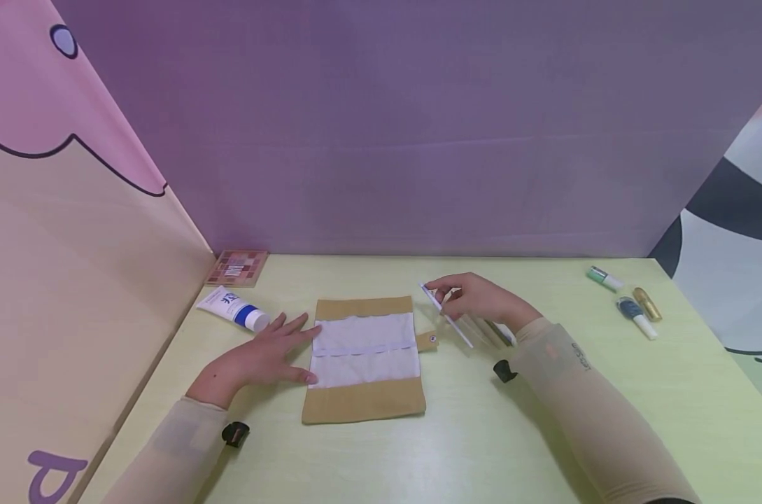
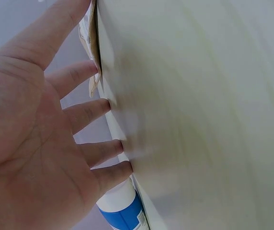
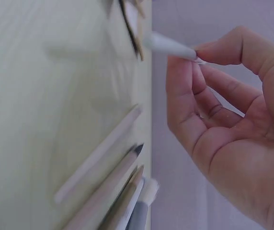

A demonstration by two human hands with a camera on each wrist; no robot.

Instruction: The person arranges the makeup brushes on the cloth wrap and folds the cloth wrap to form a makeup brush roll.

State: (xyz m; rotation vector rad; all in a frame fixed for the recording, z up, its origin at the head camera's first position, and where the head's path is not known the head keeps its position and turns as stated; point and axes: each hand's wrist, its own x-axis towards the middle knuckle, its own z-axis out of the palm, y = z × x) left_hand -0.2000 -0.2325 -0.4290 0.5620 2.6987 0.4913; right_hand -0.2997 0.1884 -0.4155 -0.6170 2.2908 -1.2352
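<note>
A tan fabric roll pouch with a white pocketed lining lies unfolded on the table. My left hand is spread flat at its left side, with the thumb and a finger touching the edge. To the right of the pouch, my right hand pinches a slim white stick between thumb and fingers, above the table; its exact kind is unclear. Below that hand lie another pale stick, a dark-tipped pencil and a brush with pale bristles. In the head view the hand partly hides them.
A white tube with a blue band lies beside the left fingers. Behind it is a reddish palette. At the far right are a green-and-white tube, a gold tube and a dark bottle with a white cap. A purple wall backs the table.
</note>
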